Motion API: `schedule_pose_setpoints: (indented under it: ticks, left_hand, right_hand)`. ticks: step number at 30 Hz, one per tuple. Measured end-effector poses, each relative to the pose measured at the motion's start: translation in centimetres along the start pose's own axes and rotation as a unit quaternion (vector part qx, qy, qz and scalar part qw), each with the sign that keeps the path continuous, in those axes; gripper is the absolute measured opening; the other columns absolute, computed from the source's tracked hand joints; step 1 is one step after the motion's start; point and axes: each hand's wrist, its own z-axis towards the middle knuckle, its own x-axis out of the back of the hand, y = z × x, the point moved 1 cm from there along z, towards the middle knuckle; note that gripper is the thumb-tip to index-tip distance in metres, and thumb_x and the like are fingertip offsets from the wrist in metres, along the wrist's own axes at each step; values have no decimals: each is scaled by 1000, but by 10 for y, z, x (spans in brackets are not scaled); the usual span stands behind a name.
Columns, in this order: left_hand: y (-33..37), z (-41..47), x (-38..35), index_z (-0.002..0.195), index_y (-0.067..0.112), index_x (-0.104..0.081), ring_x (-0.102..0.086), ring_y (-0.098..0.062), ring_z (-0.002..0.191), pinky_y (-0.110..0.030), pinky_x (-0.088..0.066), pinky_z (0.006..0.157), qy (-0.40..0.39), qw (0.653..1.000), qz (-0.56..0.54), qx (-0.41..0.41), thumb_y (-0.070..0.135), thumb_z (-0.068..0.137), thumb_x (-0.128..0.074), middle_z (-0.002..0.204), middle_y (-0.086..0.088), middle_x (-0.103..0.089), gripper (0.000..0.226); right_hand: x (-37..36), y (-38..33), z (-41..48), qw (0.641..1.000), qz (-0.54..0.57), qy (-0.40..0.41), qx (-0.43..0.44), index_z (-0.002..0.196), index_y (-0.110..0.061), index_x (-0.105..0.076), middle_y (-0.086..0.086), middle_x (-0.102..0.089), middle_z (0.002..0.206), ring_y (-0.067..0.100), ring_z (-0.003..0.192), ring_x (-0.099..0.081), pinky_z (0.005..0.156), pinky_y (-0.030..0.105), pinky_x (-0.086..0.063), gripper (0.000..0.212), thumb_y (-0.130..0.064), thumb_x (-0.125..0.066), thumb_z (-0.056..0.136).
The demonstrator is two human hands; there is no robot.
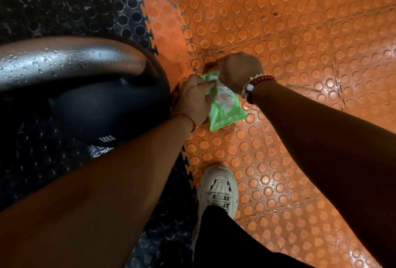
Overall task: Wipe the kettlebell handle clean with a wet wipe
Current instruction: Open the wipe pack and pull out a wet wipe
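Observation:
A black kettlebell [102, 109] marked 12KG stands on the dark mat at the left. Its grey metal handle [64, 62] is dotted with water drops. Just right of it, a green wet wipe pack [227, 111] lies on the orange floor. My left hand [195, 98] presses on the pack's left side, fingers pinching near its top. My right hand [240, 70] is closed over the pack's upper end, by the opening. Whether a wipe is between its fingers is hidden.
The floor is studded rubber tile, black [64, 0] on the left and orange [300, 32] on the right, joined by an interlocking seam. My white shoe [218, 190] and a dark trouser leg [225, 240] are below the pack.

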Motion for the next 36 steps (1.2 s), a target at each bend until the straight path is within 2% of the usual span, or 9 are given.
schedule_pose_setpoints:
  ticks: [3,6,8,13,19,25,28,30,36]
  left_hand:
    - [-2,1,-1,129,17,-60,-47,-30,116,-36,-40,106,-8,1000,-3,5,6,89,-59,120,-11,-48,42]
    - [-1,1,-1,130,20,-60,-46,-29,117,-34,-39,105,-8,1000,12,3,8,89,-59,121,-8,-48,43]
    - [-1,1,0,131,19,-59,-45,-30,117,-37,-39,105,-11,1000,19,2,9,89,-60,121,-9,-48,43]
    - [-2,0,1,135,17,-55,-41,-31,119,-37,-37,104,-28,998,57,-8,15,86,-65,126,-9,-47,50]
    - [-2,-2,1,136,19,-54,-42,-32,117,-38,-37,102,-28,996,79,-13,15,82,-69,125,-9,-47,56]
    - [-1,-2,2,137,20,-53,-43,-33,115,-42,-39,100,-34,995,91,-17,16,78,-72,124,-10,-47,61]
    - [0,-2,2,138,20,-52,-42,-32,116,-41,-39,100,-34,994,99,-15,17,79,-72,126,-9,-46,62]
    - [1,-2,2,138,20,-52,-42,-33,116,-41,-39,100,-33,994,102,-14,17,79,-72,126,-9,-46,62]
    - [3,-2,2,139,19,-50,-41,-32,118,-40,-38,101,-42,993,111,-12,16,80,-69,128,-10,-44,62]
  right_hand:
    - [1,13,-21,991,125,38,-7,85,-16,-69,9,-70,88,32,84,-63,66,33,-47,16,-21,-54,83]
    - [-1,20,-45,972,228,52,-23,81,-21,-73,2,-70,90,22,79,-64,70,34,-50,9,-23,-64,79]
    - [-2,19,-59,971,233,60,-8,81,-22,-74,1,-68,89,21,74,-65,67,35,-51,11,-30,-68,77]
    - [-9,11,-71,982,177,54,44,88,-19,-76,4,-69,84,28,74,-65,61,36,-50,41,-53,-62,70]
    - [-8,2,-66,990,108,64,62,91,-24,-75,7,-67,89,34,83,-64,66,39,-51,20,-38,-67,80]
    - [-2,9,-58,967,240,27,-80,88,-20,-76,5,-73,95,25,89,-65,70,28,-45,18,-35,-70,80]
    - [0,12,-54,952,289,2,-102,86,-19,-76,4,-74,88,16,80,-63,67,22,-37,14,-30,-71,79]
    - [0,13,-54,951,293,1,-101,84,-17,-76,5,-73,85,15,74,-60,65,23,-37,13,-28,-69,80]
    - [-8,16,-57,950,296,45,-91,71,-12,-66,9,-65,72,27,72,-60,65,33,-46,12,-20,-65,80]
